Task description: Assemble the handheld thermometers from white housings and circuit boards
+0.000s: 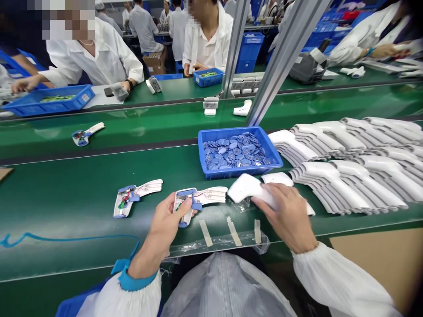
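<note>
My left hand (pixel 173 218) grips an opened thermometer-gun half (pixel 211 195), its blue frame and wiring facing up and its white handle pointing right. My right hand (pixel 291 211) is closed on a smooth white shell half (pixel 247 188), outer face up, just right of the opened half and apart from it. To the left, a similar wired half (pixel 127 200) lies on the green bench. Another white shell half (pixel 277 178) lies behind my right hand, partly covered by it.
A blue bin (pixel 206 172) of blue oval parts stands behind my hands. Stacked white shells (pixel 343 185) fill the right side. Tape strips (pixel 234 231) stick near the front edge. A blue wrist cord (pixel 79 237) runs left. A metal post (pixel 280 57) rises behind the bin. Co-workers sit opposite.
</note>
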### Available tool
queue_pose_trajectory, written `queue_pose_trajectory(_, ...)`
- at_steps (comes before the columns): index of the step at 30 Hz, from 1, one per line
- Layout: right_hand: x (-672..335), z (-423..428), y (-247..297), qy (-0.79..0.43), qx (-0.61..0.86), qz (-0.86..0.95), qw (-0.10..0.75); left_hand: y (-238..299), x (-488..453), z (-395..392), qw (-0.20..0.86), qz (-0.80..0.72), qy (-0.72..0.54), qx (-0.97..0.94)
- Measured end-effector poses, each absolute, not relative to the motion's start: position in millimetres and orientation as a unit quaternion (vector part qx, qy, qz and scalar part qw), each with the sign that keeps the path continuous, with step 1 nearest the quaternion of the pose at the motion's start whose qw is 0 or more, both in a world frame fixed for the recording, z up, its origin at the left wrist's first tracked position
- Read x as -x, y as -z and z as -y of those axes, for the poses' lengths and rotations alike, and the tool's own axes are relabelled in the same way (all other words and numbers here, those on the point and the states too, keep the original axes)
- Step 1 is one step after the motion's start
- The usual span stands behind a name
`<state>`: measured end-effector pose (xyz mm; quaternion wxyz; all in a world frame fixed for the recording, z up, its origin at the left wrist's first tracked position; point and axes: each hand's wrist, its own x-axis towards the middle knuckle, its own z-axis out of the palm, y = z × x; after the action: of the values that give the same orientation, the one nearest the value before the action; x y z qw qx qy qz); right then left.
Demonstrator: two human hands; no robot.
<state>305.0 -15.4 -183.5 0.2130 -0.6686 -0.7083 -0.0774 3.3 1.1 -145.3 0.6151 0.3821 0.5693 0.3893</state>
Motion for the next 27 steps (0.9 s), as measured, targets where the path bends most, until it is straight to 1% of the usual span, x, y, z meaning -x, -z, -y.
queue_pose_trajectory(5,-263,9,182,0.032,0.661,0.701,0.266,146,26,7,0.578,-0.599,-0.424,-0.358)
queue_pose_trajectory(6,-253,8,178,0.001,0.652,0.711,0.263,146,31,8,0.572,-0.606,-0.43,-0.348)
queue_pose_trajectory(7,-243,7,174,-0.044,0.641,0.726,0.245,146,34,10,0.565,-0.612,-0.437,-0.339)
queue_pose_trajectory(9,-222,3,171,-0.139,0.622,0.75,0.177,144,38,11,0.555,-0.62,-0.45,-0.324)
queue_pose_trajectory(10,-211,0,172,-0.168,0.622,0.751,0.143,143,39,12,0.552,-0.622,-0.454,-0.321)
queue_pose_trajectory(12,-196,-5,176,-0.165,0.65,0.734,0.105,140,38,13,0.55,-0.625,-0.456,-0.315)
queue_pose_trajectory(15,-194,-7,176,-0.13,0.683,0.713,0.091,137,37,15,0.552,-0.626,-0.455,-0.311)
queue_pose_trajectory(17,-208,-4,169,-0.179,0.661,0.72,0.111,137,38,17,0.552,-0.625,-0.457,-0.31)
queue_pose_trajectory(18,-218,-3,166,-0.199,0.646,0.725,0.136,137,38,18,0.551,-0.626,-0.459,-0.308)
queue_pose_trajectory(19,-230,-2,164,-0.197,0.631,0.731,0.168,138,38,18,0.55,-0.627,-0.46,-0.305)
queue_pose_trajectory(21,-255,-4,166,-0.128,0.615,0.748,0.215,140,38,17,0.554,-0.628,-0.458,-0.298)
queue_pose_trajectory(22,-267,-6,170,-0.071,0.613,0.758,0.214,142,38,16,0.558,-0.626,-0.457,-0.298)
queue_pose_trajectory(24,-285,-12,180,-0.002,0.61,0.774,0.168,145,36,13,0.565,-0.62,-0.451,-0.305)
queue_pose_trajectory(26,-297,-16,189,-0.002,0.609,0.783,0.128,147,34,11,0.573,-0.615,-0.442,-0.314)
queue_pose_trajectory(27,-301,-18,190,-0.005,0.611,0.78,0.131,147,33,11,0.579,-0.612,-0.436,-0.316)
